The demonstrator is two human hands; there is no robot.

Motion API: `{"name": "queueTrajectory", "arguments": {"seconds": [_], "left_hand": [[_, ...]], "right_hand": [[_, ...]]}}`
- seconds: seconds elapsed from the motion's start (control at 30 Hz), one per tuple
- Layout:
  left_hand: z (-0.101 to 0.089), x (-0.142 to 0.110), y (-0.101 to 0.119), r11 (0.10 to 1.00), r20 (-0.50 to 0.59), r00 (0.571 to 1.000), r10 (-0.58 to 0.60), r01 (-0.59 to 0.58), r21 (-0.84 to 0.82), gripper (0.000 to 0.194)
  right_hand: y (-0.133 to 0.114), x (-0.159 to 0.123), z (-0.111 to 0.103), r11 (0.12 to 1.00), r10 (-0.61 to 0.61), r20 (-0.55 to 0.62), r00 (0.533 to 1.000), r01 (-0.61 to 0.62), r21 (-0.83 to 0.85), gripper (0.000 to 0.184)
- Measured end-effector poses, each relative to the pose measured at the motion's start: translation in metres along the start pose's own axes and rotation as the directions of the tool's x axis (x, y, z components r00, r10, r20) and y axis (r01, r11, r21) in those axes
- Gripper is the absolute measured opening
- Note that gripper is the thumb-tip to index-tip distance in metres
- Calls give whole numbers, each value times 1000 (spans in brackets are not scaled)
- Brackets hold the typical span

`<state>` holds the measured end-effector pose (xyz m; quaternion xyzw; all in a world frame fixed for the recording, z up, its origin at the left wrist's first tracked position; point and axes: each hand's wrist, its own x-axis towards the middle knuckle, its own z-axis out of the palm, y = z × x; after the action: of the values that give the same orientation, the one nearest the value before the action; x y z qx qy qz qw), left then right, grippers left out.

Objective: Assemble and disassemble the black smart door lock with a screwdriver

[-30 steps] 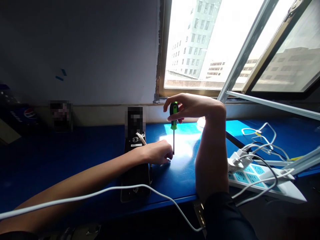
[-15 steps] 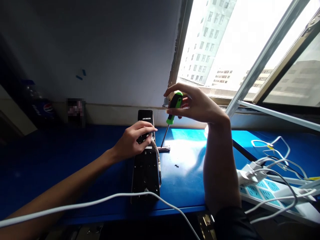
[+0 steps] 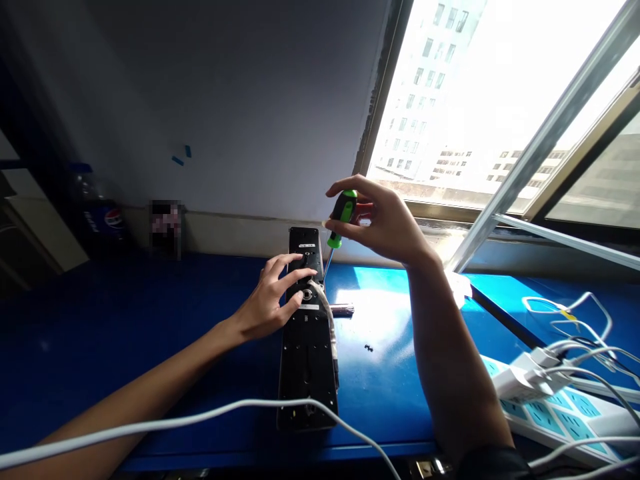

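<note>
A long black panel (image 3: 306, 353) lies flat on the blue table (image 3: 150, 347), with a short white cable (image 3: 327, 317) curling off its upper part. My left hand (image 3: 270, 297) rests on the panel's upper end, fingers spread and pressing it. My right hand (image 3: 383, 220) is closed round the green-and-black handle of a screwdriver (image 3: 339, 223), held tilted, with its tip coming down at the panel's upper right side. A small metal piece (image 3: 341, 309) lies just right of the panel. Two tiny dark screws (image 3: 369, 347) sit on the table nearby.
A white power strip (image 3: 560, 407) with plugged-in white cables lies at the right. A long white cable (image 3: 190, 420) crosses the front. A cola bottle (image 3: 103, 213) stands at the back left by the wall. An open window frame (image 3: 545, 143) slants over the right side.
My left hand left the spot by the screws and moved up onto the panel's top end. The screwdriver tilted and swung left toward the panel. The view shifted left.
</note>
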<state>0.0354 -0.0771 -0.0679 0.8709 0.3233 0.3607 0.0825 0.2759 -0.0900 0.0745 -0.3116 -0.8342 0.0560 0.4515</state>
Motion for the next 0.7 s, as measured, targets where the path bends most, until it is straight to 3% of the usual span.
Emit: {"name": "queueTrajectory", "arguments": {"seconds": [0.1, 0.3, 0.5, 0.7], "left_hand": [[2, -1, 3, 999, 70, 997, -30, 31, -15, 39], [2, 0, 1, 986, 49, 993, -108, 114, -125, 34], [-3, 2, 0, 973, 40, 991, -130, 136, -187, 36], [-9, 12, -12, 939, -120, 967, -223, 181, -292, 31]], "right_hand": [[2, 0, 5, 1000, 4, 35, 999, -4, -10, 38], [4, 1, 9, 999, -4, 58, 998, 7, -49, 38], [-4, 0, 6, 999, -48, -19, 999, 47, -25, 34], [-23, 0, 11, 997, -73, -161, 984, 66, -51, 32]]}}
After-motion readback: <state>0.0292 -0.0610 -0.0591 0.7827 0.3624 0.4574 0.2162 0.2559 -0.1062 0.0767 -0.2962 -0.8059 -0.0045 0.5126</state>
